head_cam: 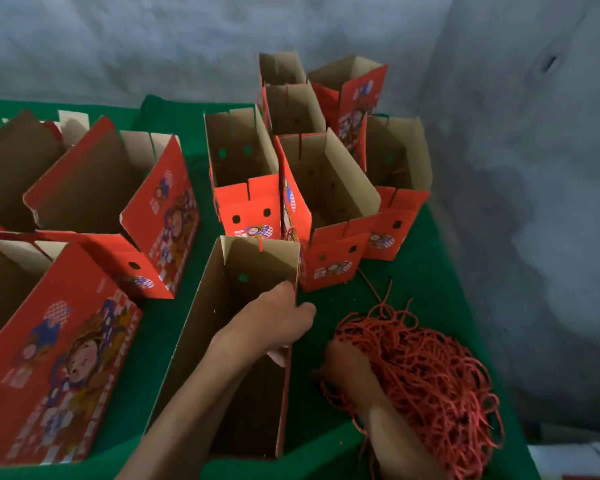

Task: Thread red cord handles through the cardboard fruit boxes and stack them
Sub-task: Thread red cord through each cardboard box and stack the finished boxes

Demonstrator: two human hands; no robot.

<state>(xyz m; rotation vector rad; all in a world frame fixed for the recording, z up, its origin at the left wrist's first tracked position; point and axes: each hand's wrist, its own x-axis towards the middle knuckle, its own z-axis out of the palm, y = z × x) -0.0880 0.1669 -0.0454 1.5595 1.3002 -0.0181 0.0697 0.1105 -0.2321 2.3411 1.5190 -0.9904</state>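
At lower centre of the frame, the left hand [274,320] grips the right wall of an open brown-lined red cardboard fruit box [229,344] on the green-covered bench [426,282]. The right hand [347,367] is sunk in the tangled heap of red cord [426,379] at lower right; I cannot tell whether it holds a strand. This looks like fetching a cord for that box. Next, one length must be teased free and fed through the punched hole [242,278].
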